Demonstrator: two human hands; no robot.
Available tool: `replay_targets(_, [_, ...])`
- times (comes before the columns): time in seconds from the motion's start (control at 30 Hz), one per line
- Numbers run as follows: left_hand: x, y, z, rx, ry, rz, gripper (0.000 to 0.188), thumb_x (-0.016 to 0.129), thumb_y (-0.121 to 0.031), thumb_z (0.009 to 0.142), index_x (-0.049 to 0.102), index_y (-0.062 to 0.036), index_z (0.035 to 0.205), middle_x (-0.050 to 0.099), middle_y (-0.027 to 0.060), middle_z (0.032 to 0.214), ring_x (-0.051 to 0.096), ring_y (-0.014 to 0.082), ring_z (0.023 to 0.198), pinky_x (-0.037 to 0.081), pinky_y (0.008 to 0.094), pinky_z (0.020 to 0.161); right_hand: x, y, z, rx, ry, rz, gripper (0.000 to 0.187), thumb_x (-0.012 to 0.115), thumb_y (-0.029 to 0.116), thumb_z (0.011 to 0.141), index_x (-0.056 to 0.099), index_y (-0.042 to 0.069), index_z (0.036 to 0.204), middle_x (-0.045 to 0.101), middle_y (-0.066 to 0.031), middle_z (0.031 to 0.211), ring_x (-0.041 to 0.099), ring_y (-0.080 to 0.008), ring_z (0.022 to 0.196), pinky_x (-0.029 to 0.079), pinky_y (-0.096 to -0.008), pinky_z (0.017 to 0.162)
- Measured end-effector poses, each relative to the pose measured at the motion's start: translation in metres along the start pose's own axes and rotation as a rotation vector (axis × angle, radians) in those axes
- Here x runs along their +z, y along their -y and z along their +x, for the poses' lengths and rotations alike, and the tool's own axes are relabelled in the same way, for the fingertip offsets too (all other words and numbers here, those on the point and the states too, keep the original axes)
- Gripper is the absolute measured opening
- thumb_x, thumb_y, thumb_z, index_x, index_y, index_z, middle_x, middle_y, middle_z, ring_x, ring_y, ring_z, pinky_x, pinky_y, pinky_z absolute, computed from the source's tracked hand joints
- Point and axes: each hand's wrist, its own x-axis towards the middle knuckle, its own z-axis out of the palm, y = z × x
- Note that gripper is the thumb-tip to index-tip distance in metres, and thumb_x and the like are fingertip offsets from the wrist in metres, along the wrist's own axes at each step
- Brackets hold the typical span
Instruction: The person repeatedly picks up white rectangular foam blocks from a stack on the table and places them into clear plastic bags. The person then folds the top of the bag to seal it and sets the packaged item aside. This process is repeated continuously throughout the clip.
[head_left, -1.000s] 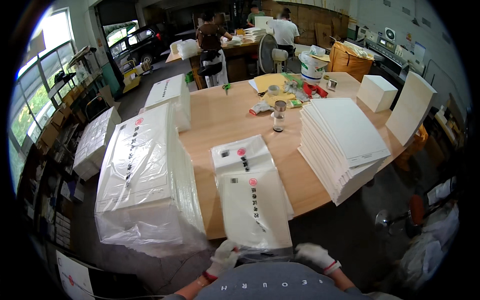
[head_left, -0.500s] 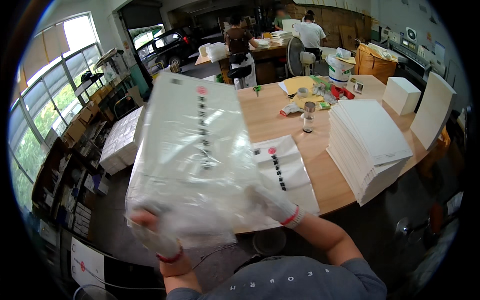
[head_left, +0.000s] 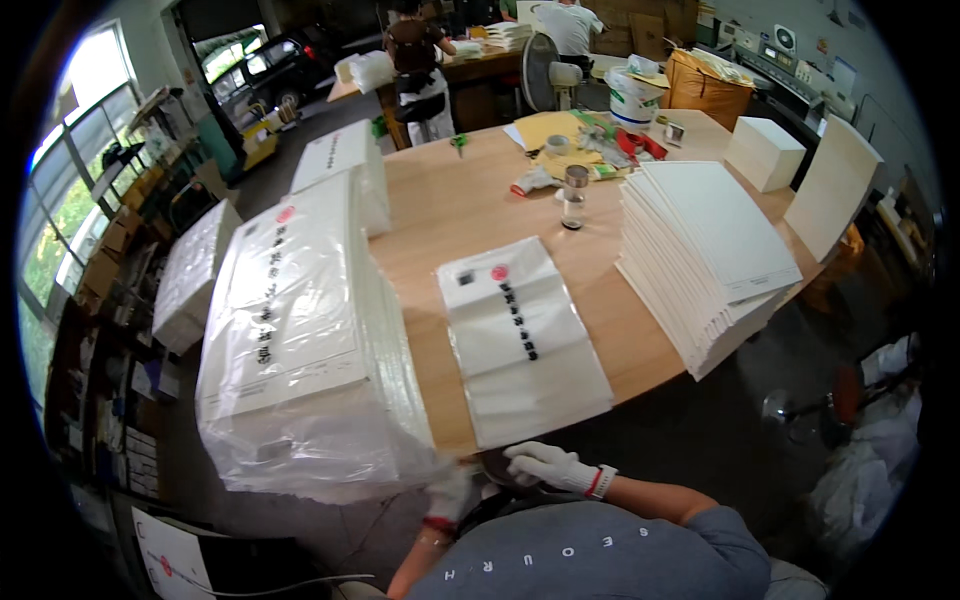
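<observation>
Head camera: a flat, whitish printed bag (head_left: 545,385) of thin, glossy, faintly creased material lies slightly askew on a pale wood-grain tabletop (head_left: 480,205), its lower edge at the table's front edge. To its left rises a tall stack of pale printed sheets in clear plastic (head_left: 300,340), the loose film bunching below its front; a similar wrapped stack (head_left: 338,165) stands behind it. These bulky stacks take up the table's left side. To the right, a tall fanned pile of white paper (head_left: 715,235) leans in stepped layers, with a squarish white block (head_left: 765,153) and an upright, slightly curved pale slab (head_left: 832,190) beyond it. Farther back are a clear cylindrical cup with a brownish lid (head_left: 574,198), yellow paper (head_left: 548,127), a pale tape roll (head_left: 557,145), green-handled scissors (head_left: 459,143) and a white plastic bucket (head_left: 633,105).

The left hand (head_left: 449,495), in a white knit glove with a red cuff, is blurred beside the film's lower right corner; whether it grips anything cannot be told. The right hand (head_left: 550,467), gloved alike, is just below the bag's lower edge, fingers close together and pointing left; its grip cannot be told either.
</observation>
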Motion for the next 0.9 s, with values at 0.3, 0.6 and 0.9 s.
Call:
replay_targets(0.3, [0.135, -0.051, 0.141, 0.295, 0.204, 0.316, 0.025, 0.053, -0.031, 0.081, 0.062, -0.0075, 0.082, 0.058, 0.0145, 0.088, 0.055, 0.0324, 0.085, 0.043, 0.0447, 0.073, -0.065, -0.003, -0.071, 0.194, -0.463, 0.089, 0.034, 0.051, 0.021, 0.091, 0.049, 0.001, 0.119, 0.059, -0.0077, 0.089, 0.054, -0.0103, 0.069, 0.047, -0.0236, 0.061])
replay_targets(0.6, [0.117, -0.037, 0.177, 0.256, 0.378, -0.094, 0.022, 0.052, -0.023, 0.086, 0.061, -0.0047, 0.079, 0.06, 0.0119, 0.065, 0.061, 0.0242, 0.064, 0.048, 0.0357, 0.062, -0.075, 0.045, 0.062, -0.1, -0.502, 0.327, 0.024, 0.055, 0.025, 0.088, 0.058, 0.002, 0.094, 0.058, -0.0025, 0.08, 0.056, -0.0136, 0.073, 0.045, -0.0282, 0.06])
replay_targets(0.9, [0.077, -0.085, 0.247, -0.277, 0.286, -0.998, 0.021, 0.043, -0.008, 0.089, 0.053, -0.0014, 0.106, 0.063, 0.0058, 0.083, 0.046, 0.0069, 0.058, 0.041, 0.0204, 0.055, -0.093, 0.052, 0.05, -0.938, -0.801, -0.976, 0.029, 0.061, 0.02, 0.079, 0.056, 0.006, 0.104, 0.056, -0.0178, 0.104, 0.052, -0.0329, 0.1, 0.04, -0.0415, 0.089])
